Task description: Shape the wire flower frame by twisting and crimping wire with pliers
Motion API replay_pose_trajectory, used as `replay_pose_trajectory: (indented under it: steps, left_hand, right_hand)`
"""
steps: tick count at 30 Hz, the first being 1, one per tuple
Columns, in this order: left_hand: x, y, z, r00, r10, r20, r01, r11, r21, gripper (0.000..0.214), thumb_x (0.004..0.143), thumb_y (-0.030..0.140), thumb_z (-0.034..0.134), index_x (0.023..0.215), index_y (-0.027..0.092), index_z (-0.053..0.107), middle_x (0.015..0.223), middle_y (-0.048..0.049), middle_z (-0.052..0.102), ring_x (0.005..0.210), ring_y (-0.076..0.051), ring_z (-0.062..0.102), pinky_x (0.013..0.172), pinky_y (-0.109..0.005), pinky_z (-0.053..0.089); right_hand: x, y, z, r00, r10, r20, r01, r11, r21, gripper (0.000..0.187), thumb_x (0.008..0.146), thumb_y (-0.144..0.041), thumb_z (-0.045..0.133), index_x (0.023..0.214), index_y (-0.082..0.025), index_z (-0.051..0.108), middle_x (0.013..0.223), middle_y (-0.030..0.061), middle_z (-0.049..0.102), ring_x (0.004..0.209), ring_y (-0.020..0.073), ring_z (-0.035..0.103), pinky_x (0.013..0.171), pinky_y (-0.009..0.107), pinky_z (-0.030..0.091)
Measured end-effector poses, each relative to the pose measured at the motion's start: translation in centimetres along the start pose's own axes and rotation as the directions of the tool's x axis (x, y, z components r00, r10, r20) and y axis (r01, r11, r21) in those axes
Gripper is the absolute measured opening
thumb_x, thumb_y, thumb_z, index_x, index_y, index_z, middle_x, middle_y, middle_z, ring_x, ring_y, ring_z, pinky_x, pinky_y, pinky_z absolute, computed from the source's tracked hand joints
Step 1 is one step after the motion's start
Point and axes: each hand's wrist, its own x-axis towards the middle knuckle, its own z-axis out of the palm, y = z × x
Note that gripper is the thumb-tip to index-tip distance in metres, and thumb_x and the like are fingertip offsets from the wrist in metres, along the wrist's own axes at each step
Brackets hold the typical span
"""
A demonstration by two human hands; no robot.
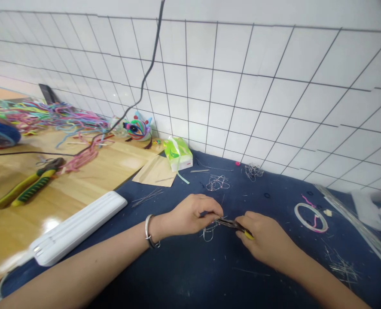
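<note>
My left hand (192,214) pinches a thin looped wire (208,231) over the dark blue mat (177,270). A silver bangle (150,231) sits on that wrist. My right hand (264,240) is closed round small pliers (233,224) with yellow-tipped handles. The jaws of the pliers point left and meet the wire just under my left fingertips. Both hands rest low on the mat, almost touching each other.
Yellow-green pliers (25,184) lie on the wooden table at left, near a heap of coloured cords (48,116). A white box (77,227), a green tissue pack (178,153), a tape ring (310,217), a small colourful figure (138,128) and wire scraps (218,183) lie about. A tiled wall stands behind.
</note>
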Motion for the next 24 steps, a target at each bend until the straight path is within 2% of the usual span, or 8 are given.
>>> replay_pose_trajectory:
  steps: [10,24]
  left_hand:
    - [-0.14,0.03,0.70,1.000,0.008,0.013,-0.009,0.996,0.093,0.016,0.080,0.009,0.046,0.085,0.017,0.059,0.079,-0.0007,0.065,0.072,-0.011,0.058,0.070,-0.024,0.044]
    - [-0.10,0.14,0.91,0.999,-0.034,0.030,0.032,0.997,0.066,0.015,0.081,0.010,0.047,0.084,0.017,0.060,0.080,-0.0005,0.066,0.074,-0.011,0.058,0.071,-0.024,0.045]
  right_hand:
    - [-0.01,-0.26,0.25,1.000,0.018,0.020,-0.017,0.997,-0.072,0.014,0.081,-0.024,0.046,0.087,-0.023,0.059,0.075,0.0015,0.055,0.071,0.0158,0.053,0.061,0.026,0.035]
    - [-0.18,-0.62,0.15,1.000,0.014,0.010,-0.012,0.987,-0.163,0.013,0.081,-0.023,0.045,0.083,-0.022,0.057,0.076,0.0025,0.055,0.069,0.0160,0.052,0.057,0.026,0.033]
